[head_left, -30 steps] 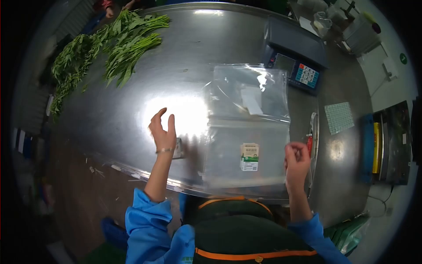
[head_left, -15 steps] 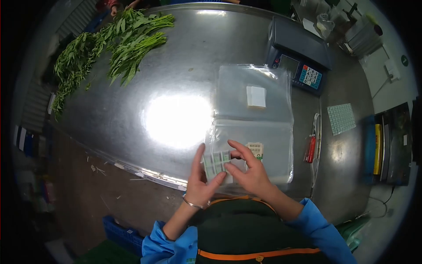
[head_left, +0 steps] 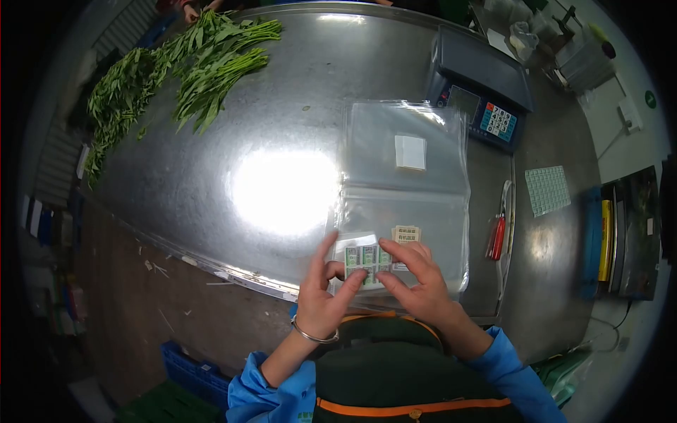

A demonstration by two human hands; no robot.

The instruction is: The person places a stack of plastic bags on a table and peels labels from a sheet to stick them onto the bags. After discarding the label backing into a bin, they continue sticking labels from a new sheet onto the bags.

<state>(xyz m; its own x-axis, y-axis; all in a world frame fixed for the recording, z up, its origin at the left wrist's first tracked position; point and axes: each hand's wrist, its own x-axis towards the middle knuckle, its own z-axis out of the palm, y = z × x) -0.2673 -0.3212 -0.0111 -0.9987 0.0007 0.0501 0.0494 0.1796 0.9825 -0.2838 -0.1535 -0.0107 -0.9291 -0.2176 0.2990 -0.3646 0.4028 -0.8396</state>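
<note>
A small sheet of green-and-white stickers (head_left: 367, 255) is held near the table's front edge, in the middle of the head view. My left hand (head_left: 326, 295) grips its lower left part, the thumb lying on its face. On its right side, my right hand (head_left: 417, 283) pinches it with thumb and forefinger. Beneath both hands lie clear plastic bags (head_left: 402, 211) in a flat stack. Printed paper cards (head_left: 407, 235) rest on the bags just beyond my right hand, which partly covers them. Farther up the stack is a pile of white cards (head_left: 410, 153).
Bundles of leafy greens (head_left: 218, 67) lie at the metal table's (head_left: 296, 77) far left, near another person's hand (head_left: 190, 13). A weighing scale (head_left: 483, 92) stands at the back right. A red-handled tool (head_left: 498, 238) and a larger sticker sheet (head_left: 547, 190) are to the right.
The sticker sheet has moved slightly right and turned, so its printed face shows more squarely. My right hand has shifted right and a little down with it.
</note>
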